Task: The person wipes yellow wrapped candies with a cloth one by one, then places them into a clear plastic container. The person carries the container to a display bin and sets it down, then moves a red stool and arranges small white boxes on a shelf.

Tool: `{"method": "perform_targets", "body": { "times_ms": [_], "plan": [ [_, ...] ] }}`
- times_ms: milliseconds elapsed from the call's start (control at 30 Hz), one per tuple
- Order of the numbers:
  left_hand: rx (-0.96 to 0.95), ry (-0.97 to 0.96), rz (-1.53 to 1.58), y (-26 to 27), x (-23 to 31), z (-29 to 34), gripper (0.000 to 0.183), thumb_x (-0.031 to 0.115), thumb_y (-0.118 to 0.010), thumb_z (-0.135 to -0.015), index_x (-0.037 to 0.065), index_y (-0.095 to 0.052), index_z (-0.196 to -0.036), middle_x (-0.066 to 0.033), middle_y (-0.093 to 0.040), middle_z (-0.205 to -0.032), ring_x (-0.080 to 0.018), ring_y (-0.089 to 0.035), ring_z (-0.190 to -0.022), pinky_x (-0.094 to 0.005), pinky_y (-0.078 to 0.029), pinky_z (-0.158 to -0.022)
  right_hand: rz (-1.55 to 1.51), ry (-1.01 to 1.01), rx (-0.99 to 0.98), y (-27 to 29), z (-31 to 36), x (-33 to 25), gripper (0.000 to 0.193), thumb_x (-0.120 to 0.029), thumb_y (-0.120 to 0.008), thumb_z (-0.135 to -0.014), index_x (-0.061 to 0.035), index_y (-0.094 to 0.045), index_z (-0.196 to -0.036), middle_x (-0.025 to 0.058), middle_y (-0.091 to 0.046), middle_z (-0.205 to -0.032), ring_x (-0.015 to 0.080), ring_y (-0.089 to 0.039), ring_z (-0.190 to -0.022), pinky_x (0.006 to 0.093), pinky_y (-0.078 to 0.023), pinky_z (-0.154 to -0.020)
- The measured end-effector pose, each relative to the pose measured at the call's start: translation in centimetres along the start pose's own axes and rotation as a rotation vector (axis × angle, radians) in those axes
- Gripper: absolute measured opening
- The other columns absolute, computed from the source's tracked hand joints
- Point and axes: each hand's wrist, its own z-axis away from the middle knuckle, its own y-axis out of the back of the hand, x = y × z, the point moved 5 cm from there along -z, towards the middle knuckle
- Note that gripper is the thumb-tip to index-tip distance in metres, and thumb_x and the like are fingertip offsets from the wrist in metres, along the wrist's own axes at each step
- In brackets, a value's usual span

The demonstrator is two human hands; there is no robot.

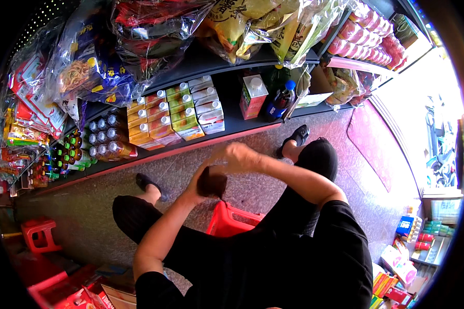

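My left hand (195,186) is closed round a small dark brown object (212,183) with a soft-looking outline; its kind cannot be made out. Just above it, my right hand (236,157) is bent over with its fingers curled in toward the left hand. Whatever those fingers pinch is hidden and a little blurred. Both hands meet in front of my body, over the floor between my spread knees. A red plastic stool (229,219) shows beneath me, partly covered by my legs.
Ahead runs a dark shelf with juice cartons (176,110), small capped bottles (105,136), a pink carton (253,97) and a blue-capped cola bottle (282,100). Bagged snacks (95,67) hang above. Another red stool (40,235) stands left; packaged goods (397,265) sit at right.
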Motion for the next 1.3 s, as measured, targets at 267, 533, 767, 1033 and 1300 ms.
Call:
{"method": "perform_targets", "body": {
  "times_ms": [267, 533, 767, 1033, 1300],
  "plan": [
    [0.403, -0.349, -1.076, 5.9, 1.4, -0.5, 0.045, 0.049, -0.058, -0.083, 0.008, -0.061, -0.099, -0.0043, -0.064, -0.085, -0.0183, -0.063, -0.077, -0.0311, -0.049, -0.066, 0.663, -0.775, 0.766, 13.4, -0.8, 14.1, 0.087, -0.049, -0.073, -0.063, -0.0194, -0.034, -0.135, 0.0195, -0.04, -0.121, 0.0377, -0.044, -0.107, 0.0467, -0.042, -0.084],
    [0.317, 0.099, -2.04, 7.8, 0.7, 1.7, 0.049, 0.051, -0.067, -0.069, 0.01, -0.059, -0.097, -0.0146, -0.064, -0.094, -0.0326, -0.06, -0.091, -0.0422, -0.047, -0.076, 0.436, -1.103, 0.75, 11.6, -0.9, 21.7, 0.085, -0.041, -0.074, -0.062, -0.0234, -0.029, -0.133, 0.0157, -0.044, -0.115, 0.0373, -0.052, -0.101, 0.0472, -0.048, -0.074],
    [0.481, 0.062, -1.994, 7.6, 2.5, 2.6, 0.055, 0.053, -0.067, -0.068, 0.009, -0.058, -0.101, -0.0148, -0.063, -0.097, -0.0344, -0.059, -0.093, -0.0425, -0.046, -0.076, 0.385, -1.026, 0.706, 12.2, -0.3, 20.7, 0.091, -0.041, -0.074, -0.06, -0.0213, -0.028, -0.135, 0.0205, -0.054, -0.107, 0.0377, -0.058, -0.095, 0.0452, -0.05, -0.075],
    [0.469, 0.022, -1.903, 8.1, 2.7, 2.7, 0.062, 0.055, -0.068, -0.067, 0.006, -0.058, -0.106, -0.0184, -0.062, -0.101, -0.0341, -0.058, -0.097, -0.0414, -0.045, -0.08, 0.399, -0.904, 0.736, 11.5, 1.8, 17.9, 0.083, -0.037, -0.073, -0.063, -0.0202, -0.034, -0.134, 0.0201, -0.055, -0.106, 0.0374, -0.059, -0.094, 0.0437, -0.05, -0.078],
    [0.554, 0.041, -1.955, 8.9, 2.0, 2.4, 0.064, 0.051, -0.069, -0.066, 0.008, -0.056, -0.112, -0.0167, -0.062, -0.106, -0.0319, -0.057, -0.103, -0.0401, -0.046, -0.086, 0.426, -0.542, 0.684, 13.2, 5.7, 8.5, 0.067, -0.024, -0.073, -0.059, -0.0155, -0.05, -0.122, 0.0159, -0.058, -0.096, 0.0345, -0.06, -0.088, 0.0413, -0.049, -0.076]
  ]
}}
